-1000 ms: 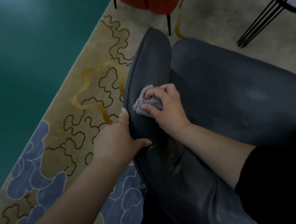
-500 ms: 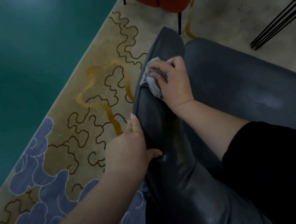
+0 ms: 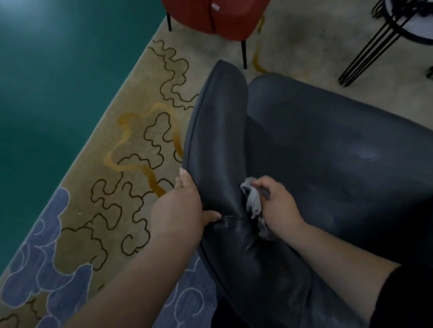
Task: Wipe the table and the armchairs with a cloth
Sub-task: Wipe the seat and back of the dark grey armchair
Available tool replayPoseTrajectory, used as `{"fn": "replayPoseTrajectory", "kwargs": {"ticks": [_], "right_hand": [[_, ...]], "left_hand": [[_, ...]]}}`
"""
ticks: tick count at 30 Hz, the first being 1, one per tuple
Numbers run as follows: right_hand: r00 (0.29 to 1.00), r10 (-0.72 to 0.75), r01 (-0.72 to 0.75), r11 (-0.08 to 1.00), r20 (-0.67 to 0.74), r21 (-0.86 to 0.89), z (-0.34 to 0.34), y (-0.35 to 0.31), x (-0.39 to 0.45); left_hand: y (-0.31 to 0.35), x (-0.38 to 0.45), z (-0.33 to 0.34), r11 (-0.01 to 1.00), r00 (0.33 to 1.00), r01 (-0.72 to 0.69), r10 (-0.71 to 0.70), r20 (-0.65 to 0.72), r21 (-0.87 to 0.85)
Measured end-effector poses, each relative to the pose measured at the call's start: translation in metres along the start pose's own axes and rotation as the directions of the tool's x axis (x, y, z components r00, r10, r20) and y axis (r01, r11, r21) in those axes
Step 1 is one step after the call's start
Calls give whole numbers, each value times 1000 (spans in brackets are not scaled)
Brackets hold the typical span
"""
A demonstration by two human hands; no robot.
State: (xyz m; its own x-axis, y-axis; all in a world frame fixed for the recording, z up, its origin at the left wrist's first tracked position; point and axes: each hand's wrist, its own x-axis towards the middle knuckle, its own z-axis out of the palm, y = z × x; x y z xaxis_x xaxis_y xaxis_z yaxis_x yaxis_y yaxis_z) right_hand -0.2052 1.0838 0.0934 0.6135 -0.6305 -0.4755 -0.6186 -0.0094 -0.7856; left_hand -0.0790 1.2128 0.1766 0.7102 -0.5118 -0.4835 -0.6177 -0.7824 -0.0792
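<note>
Hidden: the cloth (image 3: 254,205) shows only in part; most of it is bunched under the right hand (image 3: 275,205), with a grey fold out at the top and another low by the wrist.
Cut off: the red chair (image 3: 218,2) is cropped by the top edge; only its lower shell and thin dark legs show. The desk (image 3: 415,27), at the top right, shows its dark wire legs and part of a ring; what lies on it is blurred and cannot be made out.
Hard to read: the grey armchair (image 3: 335,150) is dark and glossy; the seam between wing and seat is lost in shadow.
Left hand (image 3: 180,212): fingers straight along the outer face of the armchair's wing, thumb hooked over its inner face; the grip clamps the wing's edge between thumb and fingers. Forearm bare, reaching in from the lower left.
Right hand: fingers curled, grip closed on the cloth, pressing it against the wing's inner face, close by the left thumb. Dark sleeve at the elbow.
Floor: patterned rug (image 3: 98,211) under the armchair; green floor (image 3: 26,80) beyond it.
</note>
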Motion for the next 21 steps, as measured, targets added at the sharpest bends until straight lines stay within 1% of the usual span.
{"fn": "replayPoseTrajectory", "kwargs": {"ticks": [2,6,8,10,13,15,16,17,19,21], "right_hand": [[997,2,2,999,77,-51,-9,7,-18],[983,26,17,972,180,-236,-31,20,-54],[976,58,4,958,208,-286,-40,22,-68],[968,100,-28,954,229,-299,-51,22,-78],[958,188,-109,938,216,-330,-69,28,-92],[957,222,-145,924,188,-353,-78,37,-102],[964,218,-156,928,153,-340,-81,40,-107],[974,203,-167,942,97,-292,-83,42,-112],[985,167,-172,978,-49,-120,-86,41,-119],[974,143,-142,990,-176,22,-89,35,-125]], "left_hand": [[0,-1,-3,1000,1000,-3,3,18,4],[-2,-5,-5,1000,1000,-23,24,16,-17],[-4,-6,-7,999,999,-43,43,10,-7],[-5,-6,-9,999,999,-44,43,15,10],[-8,-9,-12,999,999,-33,33,39,-14],[-13,-13,-13,996,997,-39,44,65,-77],[-15,-16,-14,994,997,-48,54,59,-95],[-17,-19,-16,993,997,-64,68,38,-104],[-18,-29,-20,984,994,-110,106,-38,-140],[-13,-39,-21,962,977,-195,173,-127,-190]]}}
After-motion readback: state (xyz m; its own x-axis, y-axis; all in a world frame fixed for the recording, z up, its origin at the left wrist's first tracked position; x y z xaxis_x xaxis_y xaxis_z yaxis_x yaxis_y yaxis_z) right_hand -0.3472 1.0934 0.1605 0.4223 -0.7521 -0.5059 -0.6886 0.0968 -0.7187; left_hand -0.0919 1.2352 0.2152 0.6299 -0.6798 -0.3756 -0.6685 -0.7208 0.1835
